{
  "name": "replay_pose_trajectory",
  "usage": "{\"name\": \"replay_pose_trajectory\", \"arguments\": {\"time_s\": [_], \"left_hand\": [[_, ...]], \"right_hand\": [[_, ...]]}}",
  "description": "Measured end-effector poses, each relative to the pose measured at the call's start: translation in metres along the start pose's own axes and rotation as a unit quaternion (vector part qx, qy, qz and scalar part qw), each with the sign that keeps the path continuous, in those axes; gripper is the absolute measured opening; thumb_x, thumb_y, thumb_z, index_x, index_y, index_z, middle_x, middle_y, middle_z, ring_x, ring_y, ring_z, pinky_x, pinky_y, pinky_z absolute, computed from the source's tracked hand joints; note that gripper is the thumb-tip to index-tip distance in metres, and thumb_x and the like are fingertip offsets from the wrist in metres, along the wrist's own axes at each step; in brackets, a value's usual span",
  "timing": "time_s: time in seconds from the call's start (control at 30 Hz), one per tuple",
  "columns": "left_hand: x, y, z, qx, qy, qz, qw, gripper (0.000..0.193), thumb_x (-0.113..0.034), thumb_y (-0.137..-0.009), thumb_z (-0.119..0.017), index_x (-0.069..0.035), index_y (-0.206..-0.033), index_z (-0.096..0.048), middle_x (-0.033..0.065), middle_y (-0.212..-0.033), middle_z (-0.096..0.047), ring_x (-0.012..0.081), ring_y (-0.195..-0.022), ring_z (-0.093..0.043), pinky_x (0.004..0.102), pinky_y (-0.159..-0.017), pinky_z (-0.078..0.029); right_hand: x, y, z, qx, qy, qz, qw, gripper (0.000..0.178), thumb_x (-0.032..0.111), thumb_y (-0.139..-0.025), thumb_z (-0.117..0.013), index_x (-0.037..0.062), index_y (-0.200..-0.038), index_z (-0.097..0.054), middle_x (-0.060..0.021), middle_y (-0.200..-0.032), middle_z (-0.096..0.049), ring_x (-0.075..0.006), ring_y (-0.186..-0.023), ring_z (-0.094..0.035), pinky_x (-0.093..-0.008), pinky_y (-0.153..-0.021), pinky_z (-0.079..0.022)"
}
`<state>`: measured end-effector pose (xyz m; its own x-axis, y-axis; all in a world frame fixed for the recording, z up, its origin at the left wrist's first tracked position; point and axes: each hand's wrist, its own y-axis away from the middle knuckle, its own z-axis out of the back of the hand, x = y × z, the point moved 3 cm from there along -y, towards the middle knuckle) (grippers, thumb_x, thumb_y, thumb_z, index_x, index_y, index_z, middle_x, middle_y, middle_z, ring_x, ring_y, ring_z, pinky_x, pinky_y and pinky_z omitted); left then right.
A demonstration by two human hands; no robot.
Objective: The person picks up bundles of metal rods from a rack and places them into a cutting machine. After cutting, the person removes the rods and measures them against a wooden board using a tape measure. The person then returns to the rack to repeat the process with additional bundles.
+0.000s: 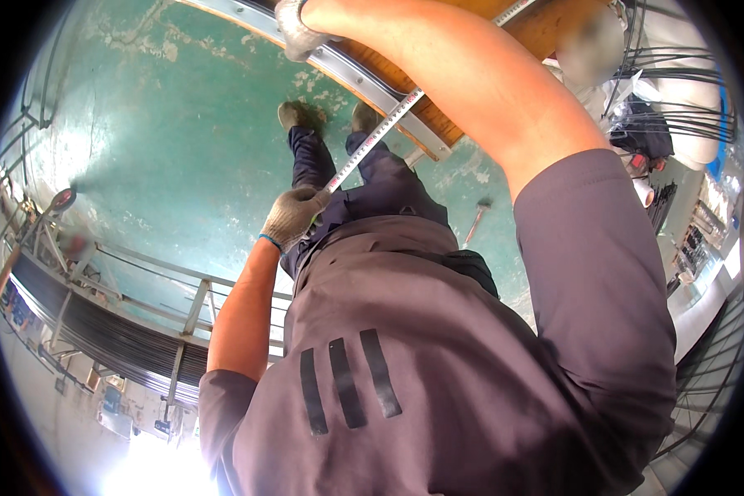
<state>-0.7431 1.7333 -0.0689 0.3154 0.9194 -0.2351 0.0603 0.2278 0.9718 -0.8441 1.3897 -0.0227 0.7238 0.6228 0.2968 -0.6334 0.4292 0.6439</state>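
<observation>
My left hand [293, 217], in a knitted work glove, is closed at my waist around the near end of a tape measure. Any case inside that fist is mostly hidden. The pale blade [364, 150] runs up and right from it, crosses the corner of a wooden board with a metal edge strip [422, 131], and passes under my right forearm. Beyond the forearm, more of the blade [514, 11] shows at the top. My right hand [299, 31], gloved too, is at the far part of the metal edge strip. The frame's top cuts it off, and its fingers cannot be made out clearly.
Worn green floor [174, 124] lies around my shoes [293, 116]. A metal rack with long dark rods [116, 322] stands at the lower left. Black wire racks [670, 99] and a dark bag [643, 131] are at the right. A long-handled tool [477, 219] lies on the floor.
</observation>
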Motion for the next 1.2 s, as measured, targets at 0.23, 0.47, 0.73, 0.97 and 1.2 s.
{"name": "replay_pose_trajectory", "arguments": {"time_s": [0.23,0.47,0.73,0.97,1.2], "left_hand": [[0.004,-0.003,0.0,0.036,0.017,0.02,0.999,0.038,-0.037,-0.103,-0.075,0.0,-0.106,-0.076,0.0034,-0.078,-0.067,0.0139,-0.062,-0.065,0.0308,-0.056,-0.054],[0.0,-0.003,0.003,0.065,0.035,0.047,0.996,0.035,-0.035,-0.103,-0.075,0.0,-0.105,-0.077,0.0041,-0.077,-0.067,0.0146,-0.059,-0.064,0.0314,-0.054,-0.053],[0.001,-0.006,0.003,0.071,0.041,0.06,0.995,0.036,-0.033,-0.102,-0.077,0.003,-0.105,-0.077,0.0054,-0.077,-0.068,0.0156,-0.06,-0.064,0.0322,-0.055,-0.053],[0.0,-0.009,0.005,0.081,0.045,0.066,0.993,0.036,-0.033,-0.102,-0.077,0.003,-0.104,-0.077,0.0051,-0.076,-0.067,0.0155,-0.059,-0.063,0.032,-0.056,-0.054],[0.001,-0.007,0.008,0.079,0.007,0.033,0.996,0.037,-0.037,-0.104,-0.076,0.0,-0.1,-0.077,0.0033,-0.077,-0.067,0.0134,-0.062,-0.063,0.0315,-0.057,-0.053]], "right_hand": [[-0.001,0.0,-0.001,0.002,-0.004,0.006,1.0,0.044,0.039,-0.076,-0.078,0.013,-0.111,-0.085,-0.0158,-0.112,-0.08,-0.0314,-0.103,-0.076,-0.0462,-0.09,-0.061],[-0.004,-0.001,-0.003,0.0,-0.007,0.005,1.0,0.045,0.04,-0.077,-0.078,0.0129,-0.112,-0.085,-0.0152,-0.112,-0.08,-0.0306,-0.103,-0.076,-0.0462,-0.091,-0.061],[-0.003,-0.001,-0.001,0.033,0.005,-0.007,0.999,0.045,0.038,-0.076,-0.077,0.0157,-0.114,-0.085,-0.0137,-0.113,-0.08,-0.0303,-0.104,-0.076,-0.0469,-0.09,-0.061],[-0.006,-0.009,-0.005,0.037,0.008,0.002,0.999,0.046,0.039,-0.076,-0.077,0.0152,-0.114,-0.085,-0.0146,-0.113,-0.08,-0.0307,-0.104,-0.076,-0.0482,-0.091,-0.061],[-0.004,-0.022,-0.02,0.021,-0.035,-0.005,0.999,0.041,0.036,-0.078,-0.082,0.0134,-0.112,-0.084,-0.0109,-0.112,-0.081,-0.0293,-0.101,-0.076,-0.0477,-0.086,-0.061]]}}
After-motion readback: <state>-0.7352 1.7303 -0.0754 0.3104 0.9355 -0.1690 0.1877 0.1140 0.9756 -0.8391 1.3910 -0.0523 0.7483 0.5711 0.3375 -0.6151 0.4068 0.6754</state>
